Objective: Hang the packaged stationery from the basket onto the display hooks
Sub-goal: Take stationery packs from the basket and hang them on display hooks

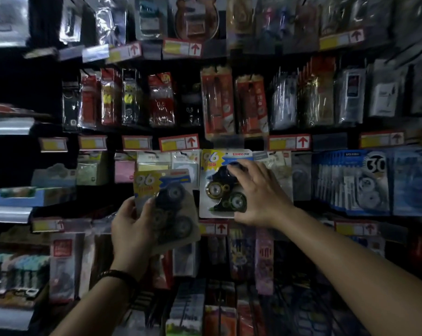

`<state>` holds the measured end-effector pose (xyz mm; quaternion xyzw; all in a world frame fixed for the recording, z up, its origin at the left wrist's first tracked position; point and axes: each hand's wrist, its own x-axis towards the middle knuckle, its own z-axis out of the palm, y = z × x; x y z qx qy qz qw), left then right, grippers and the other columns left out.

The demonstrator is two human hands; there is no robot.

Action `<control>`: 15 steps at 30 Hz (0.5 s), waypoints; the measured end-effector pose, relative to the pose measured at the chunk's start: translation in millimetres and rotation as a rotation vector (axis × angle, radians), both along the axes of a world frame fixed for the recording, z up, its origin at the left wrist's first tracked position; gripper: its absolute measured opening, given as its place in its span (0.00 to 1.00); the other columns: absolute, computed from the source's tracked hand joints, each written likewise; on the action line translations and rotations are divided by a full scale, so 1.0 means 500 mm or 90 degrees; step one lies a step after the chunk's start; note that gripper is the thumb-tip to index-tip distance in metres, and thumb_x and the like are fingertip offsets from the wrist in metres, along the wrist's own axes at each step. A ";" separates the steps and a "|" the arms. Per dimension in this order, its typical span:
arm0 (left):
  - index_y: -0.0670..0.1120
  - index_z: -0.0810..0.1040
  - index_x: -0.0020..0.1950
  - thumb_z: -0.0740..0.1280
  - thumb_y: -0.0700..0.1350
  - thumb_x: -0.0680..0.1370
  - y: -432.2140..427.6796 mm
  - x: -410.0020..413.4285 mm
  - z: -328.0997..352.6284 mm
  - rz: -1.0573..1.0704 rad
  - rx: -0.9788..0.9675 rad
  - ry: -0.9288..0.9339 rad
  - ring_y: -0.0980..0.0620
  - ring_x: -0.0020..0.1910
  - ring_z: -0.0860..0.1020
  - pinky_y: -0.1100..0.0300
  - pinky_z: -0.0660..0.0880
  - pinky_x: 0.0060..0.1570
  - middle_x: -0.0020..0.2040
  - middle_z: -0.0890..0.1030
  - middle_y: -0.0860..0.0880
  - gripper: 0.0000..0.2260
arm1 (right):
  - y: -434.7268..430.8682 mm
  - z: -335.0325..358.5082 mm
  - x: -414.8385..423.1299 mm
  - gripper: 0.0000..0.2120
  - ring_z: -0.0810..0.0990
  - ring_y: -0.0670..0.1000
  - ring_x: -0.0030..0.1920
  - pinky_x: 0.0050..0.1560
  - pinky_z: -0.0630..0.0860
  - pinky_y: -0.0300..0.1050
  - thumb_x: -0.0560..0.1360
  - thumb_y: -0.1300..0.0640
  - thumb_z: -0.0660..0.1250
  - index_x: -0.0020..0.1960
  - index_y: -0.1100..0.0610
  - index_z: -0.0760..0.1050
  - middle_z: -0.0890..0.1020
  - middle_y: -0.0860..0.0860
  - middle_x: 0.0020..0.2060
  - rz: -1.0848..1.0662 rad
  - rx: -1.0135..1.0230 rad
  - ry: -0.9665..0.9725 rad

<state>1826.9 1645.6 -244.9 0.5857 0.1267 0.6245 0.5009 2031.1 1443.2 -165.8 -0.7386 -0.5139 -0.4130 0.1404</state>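
Two matching correction-tape packs marked "96" face me at the display wall. My left hand [132, 226] grips one pack [166, 202] by its lower left side and holds it tilted in front of the shelf. The other pack [219, 185] stands upright against the display, in the row under a red-arrow price tag. My right hand [258, 195] holds it from the right, fingertips on its upper part and thumb under its bottom edge. The hook behind it is hidden. The basket is out of view.
Rows of hanging packaged pens and stationery [217, 103] fill the dark display above and below. Blue "30" correction-tape packs [355, 180] hang close on the right. Sticky-note packs [125, 170] sit to the left. Shelf edges [8, 127] jut out at far left.
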 end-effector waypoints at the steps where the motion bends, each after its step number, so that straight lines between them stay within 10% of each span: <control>1: 0.52 0.83 0.59 0.70 0.51 0.84 0.006 -0.001 0.000 0.024 0.003 -0.011 0.45 0.55 0.86 0.34 0.83 0.58 0.54 0.88 0.48 0.06 | 0.005 0.002 0.004 0.55 0.62 0.59 0.76 0.75 0.67 0.63 0.61 0.37 0.74 0.82 0.51 0.58 0.61 0.54 0.77 -0.005 0.002 -0.001; 15: 0.53 0.84 0.60 0.70 0.50 0.84 -0.011 0.016 0.009 -0.108 -0.029 0.007 0.48 0.54 0.88 0.44 0.85 0.51 0.54 0.90 0.50 0.07 | 0.034 0.027 0.037 0.57 0.60 0.59 0.75 0.75 0.67 0.60 0.60 0.33 0.75 0.82 0.51 0.56 0.60 0.53 0.76 -0.096 -0.038 -0.037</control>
